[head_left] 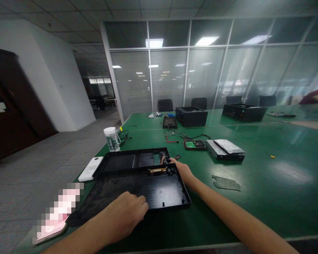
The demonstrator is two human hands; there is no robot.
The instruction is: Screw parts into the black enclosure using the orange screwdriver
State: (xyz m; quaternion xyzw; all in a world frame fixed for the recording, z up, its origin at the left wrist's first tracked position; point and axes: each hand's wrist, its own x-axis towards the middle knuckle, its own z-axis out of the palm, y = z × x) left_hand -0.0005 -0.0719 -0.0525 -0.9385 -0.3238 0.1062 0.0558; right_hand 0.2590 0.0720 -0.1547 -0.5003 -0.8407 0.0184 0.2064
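in the head view, i see the open black case (145,188) lying at the centre and lower centre of the frame, on the green table (267,197). my left hand (129,213) is at lower centre, over its near part; the fingers are curled inward, but i cannot tell if they grip something. my right hand (182,171) is at the right side of the case, near the cables (163,158); its fingers are bent, their tips are partly hidden, and i cannot tell how far they open or hold. the bottle (112,141) stands left of centre, and the silver drive box (222,151) lies right of centre.
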